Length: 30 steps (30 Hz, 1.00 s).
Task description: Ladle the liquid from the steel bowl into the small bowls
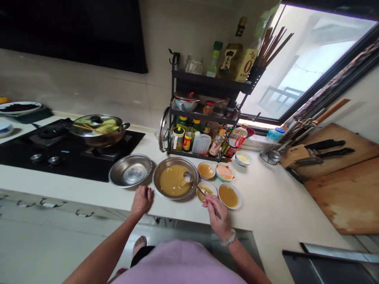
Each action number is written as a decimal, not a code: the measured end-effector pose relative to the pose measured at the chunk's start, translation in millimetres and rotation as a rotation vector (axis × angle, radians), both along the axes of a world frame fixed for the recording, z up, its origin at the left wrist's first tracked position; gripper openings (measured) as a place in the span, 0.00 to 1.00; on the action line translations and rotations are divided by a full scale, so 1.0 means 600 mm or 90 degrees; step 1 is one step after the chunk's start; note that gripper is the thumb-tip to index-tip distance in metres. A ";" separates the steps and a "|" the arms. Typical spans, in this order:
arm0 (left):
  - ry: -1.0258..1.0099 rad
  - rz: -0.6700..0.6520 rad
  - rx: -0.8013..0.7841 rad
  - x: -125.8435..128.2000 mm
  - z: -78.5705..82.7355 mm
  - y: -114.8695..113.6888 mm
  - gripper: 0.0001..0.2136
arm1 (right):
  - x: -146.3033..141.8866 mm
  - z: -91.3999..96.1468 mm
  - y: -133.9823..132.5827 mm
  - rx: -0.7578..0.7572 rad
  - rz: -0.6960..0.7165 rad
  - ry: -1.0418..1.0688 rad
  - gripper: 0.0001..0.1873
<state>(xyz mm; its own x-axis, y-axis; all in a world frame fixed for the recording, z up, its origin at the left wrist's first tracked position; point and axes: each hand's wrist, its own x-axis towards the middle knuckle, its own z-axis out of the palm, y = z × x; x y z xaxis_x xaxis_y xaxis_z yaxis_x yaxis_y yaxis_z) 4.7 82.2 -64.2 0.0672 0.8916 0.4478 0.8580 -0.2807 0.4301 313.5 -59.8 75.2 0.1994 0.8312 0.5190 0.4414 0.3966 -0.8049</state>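
Note:
My right hand (218,217) is closed around the thin dark handle of a metal ladle (187,177). The ladle's bowl is at the right side of a wide steel basin (159,189) of yellowish-brown liquid. Under the handle sits a small white bowl (206,184) with some liquid and pale bits in it. Close by are a white bowl of brown liquid (230,196), another bowl of orange-brown liquid (206,170) and a green-rimmed bowl of pinkish-orange liquid (225,172). My left hand (142,200), fingers curled, rests at the counter edge below an empty-looking steel basin (130,170).
A lidded pan (97,130) stands on the black hob (71,157) at left. Behind the bowls rises a black rack (207,114) of bottles and jars. A small bowl (244,158), a knife block (296,156) and wooden boards (340,197) are at right.

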 end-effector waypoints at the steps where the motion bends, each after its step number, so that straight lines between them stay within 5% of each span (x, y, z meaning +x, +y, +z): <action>1: -0.003 -0.001 0.000 0.000 0.000 0.000 0.08 | 0.001 0.000 -0.004 0.028 0.022 -0.060 0.12; 7: -0.002 -0.006 0.008 -0.001 0.000 0.000 0.08 | 0.048 0.014 -0.041 0.107 -0.036 -0.200 0.17; 15: 0.015 -0.010 0.018 -0.003 -0.005 0.003 0.08 | 0.097 -0.026 -0.092 0.017 -0.063 -0.209 0.12; 23: 0.019 -0.012 0.023 -0.002 -0.003 0.002 0.08 | 0.090 -0.039 -0.089 -0.205 -0.282 0.254 0.16; 30: 0.011 -0.008 0.015 -0.002 -0.002 0.002 0.08 | 0.104 -0.015 -0.075 -0.173 -0.328 0.507 0.19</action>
<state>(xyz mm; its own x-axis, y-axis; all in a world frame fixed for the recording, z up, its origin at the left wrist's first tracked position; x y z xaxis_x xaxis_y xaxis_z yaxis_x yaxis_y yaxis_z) 3.5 83.4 -65.6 0.0869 0.8800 0.4669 0.8613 -0.3019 0.4086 375.8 -104.5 65.9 0.7786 0.6161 -0.1194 -0.2020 0.0659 -0.9772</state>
